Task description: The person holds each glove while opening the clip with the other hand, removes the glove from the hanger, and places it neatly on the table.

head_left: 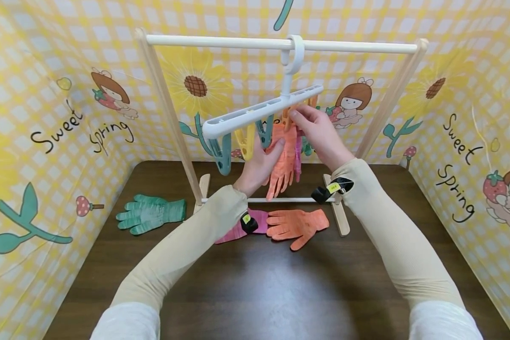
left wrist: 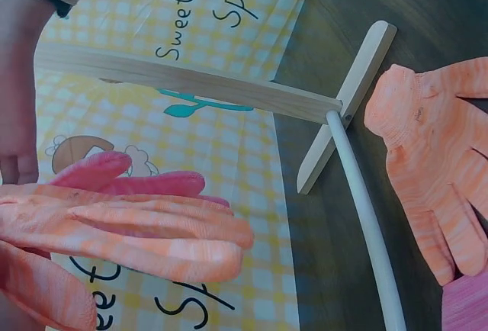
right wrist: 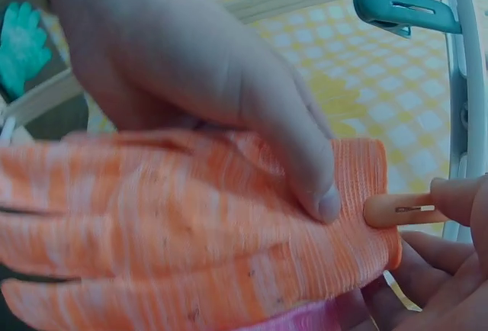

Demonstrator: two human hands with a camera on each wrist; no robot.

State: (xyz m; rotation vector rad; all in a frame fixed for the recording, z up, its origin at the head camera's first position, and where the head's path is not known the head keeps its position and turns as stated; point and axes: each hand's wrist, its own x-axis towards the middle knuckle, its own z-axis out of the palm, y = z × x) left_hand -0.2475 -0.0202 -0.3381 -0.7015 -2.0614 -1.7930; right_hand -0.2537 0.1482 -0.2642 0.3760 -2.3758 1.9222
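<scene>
Head: left hand [head_left: 259, 165] grips hanging orange glove [head_left: 286, 160]; right hand [head_left: 320, 134] pinches orange clip [head_left: 286, 120] above left fingers. Left wrist: glove extends past left fingers, pink glove [left wrist: 160, 184] behind. Right wrist: clip on cuff [right wrist: 358, 171], between left thumb and right fingers.

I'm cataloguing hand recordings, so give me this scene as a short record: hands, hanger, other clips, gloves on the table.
Left hand: holds a hanging orange glove
Right hand: pinches an orange clip, its tip over that glove's cuff
Hanger: white, hooked over the top rod
Other clips: two teal clips and a yellow clip among them
Table: green glove, pink glove partly hidden, second orange glove
</scene>
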